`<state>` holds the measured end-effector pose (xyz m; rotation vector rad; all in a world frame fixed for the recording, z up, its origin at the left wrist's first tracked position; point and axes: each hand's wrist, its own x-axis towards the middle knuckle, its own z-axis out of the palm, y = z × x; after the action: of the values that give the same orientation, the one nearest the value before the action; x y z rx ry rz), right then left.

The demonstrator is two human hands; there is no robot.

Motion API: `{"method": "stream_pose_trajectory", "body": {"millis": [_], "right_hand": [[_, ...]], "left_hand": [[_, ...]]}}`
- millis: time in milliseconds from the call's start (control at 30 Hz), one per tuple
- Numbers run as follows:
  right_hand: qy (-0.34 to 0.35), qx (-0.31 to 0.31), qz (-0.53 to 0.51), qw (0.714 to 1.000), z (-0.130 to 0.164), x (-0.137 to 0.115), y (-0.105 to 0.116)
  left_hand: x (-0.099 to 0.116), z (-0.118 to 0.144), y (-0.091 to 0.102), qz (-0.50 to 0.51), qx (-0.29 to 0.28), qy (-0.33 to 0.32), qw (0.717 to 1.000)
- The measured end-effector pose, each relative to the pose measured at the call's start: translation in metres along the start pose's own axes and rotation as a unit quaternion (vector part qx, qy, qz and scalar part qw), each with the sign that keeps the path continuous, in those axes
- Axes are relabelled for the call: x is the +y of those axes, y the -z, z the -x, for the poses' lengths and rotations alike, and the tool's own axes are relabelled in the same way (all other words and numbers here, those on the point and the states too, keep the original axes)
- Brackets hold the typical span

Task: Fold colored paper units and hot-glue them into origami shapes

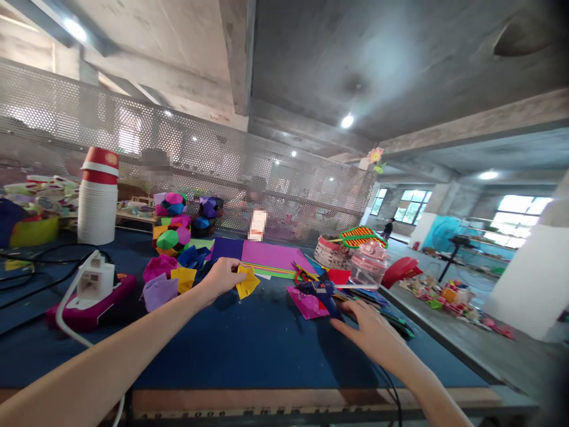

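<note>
My left hand [222,277] pinches a folded yellow paper piece [247,283] above the middle of the table. My right hand [367,325] is at the handle end of a dark blue glue gun [320,288], thumb and fingers apart and not wrapped round it. Beneath the gun lies a magenta paper piece [306,303]. Left of my left hand are folded pieces in magenta, purple [160,292], yellow [183,279] and blue. Finished-looking multicoloured paper balls [171,239] are stacked behind them.
A power strip [95,305] with a white plug and cable sits at left, before stacked paper cups [96,204]. Coloured sheets [275,256] lie at the back. A clear plastic bottle [368,265] and a woven basket [331,252] stand at right, near scissors [302,273].
</note>
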<state>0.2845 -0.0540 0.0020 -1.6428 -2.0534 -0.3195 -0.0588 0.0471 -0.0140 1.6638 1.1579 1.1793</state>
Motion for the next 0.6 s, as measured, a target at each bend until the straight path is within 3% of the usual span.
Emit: {"method": "stream_pose_trajectory", "body": {"millis": [100, 267, 400, 500, 600], "right_hand": [[-0.019, 0.017, 0.033, 0.999, 0.018, -0.028, 0.023], [0.079, -0.088, -0.181, 0.976, -0.001, -0.090, 0.036], [0.070, -0.117, -0.309, 0.941, -0.052, -0.116, 0.007], [0.014, -0.123, -0.404, 0.906, -0.086, -0.125, -0.026], [-0.045, -0.168, -0.458, 0.872, -0.103, -0.131, -0.054]], "left_hand": [[0.005, 0.003, -0.002, 0.016, -0.015, 0.002, 1.000], [0.011, 0.007, -0.004, 0.014, -0.034, 0.013, 0.999], [0.015, 0.011, -0.004, 0.011, -0.055, 0.004, 0.998], [0.020, 0.015, -0.005, -0.005, -0.056, -0.009, 0.998], [0.025, 0.017, -0.004, -0.025, -0.056, -0.021, 0.998]]}}
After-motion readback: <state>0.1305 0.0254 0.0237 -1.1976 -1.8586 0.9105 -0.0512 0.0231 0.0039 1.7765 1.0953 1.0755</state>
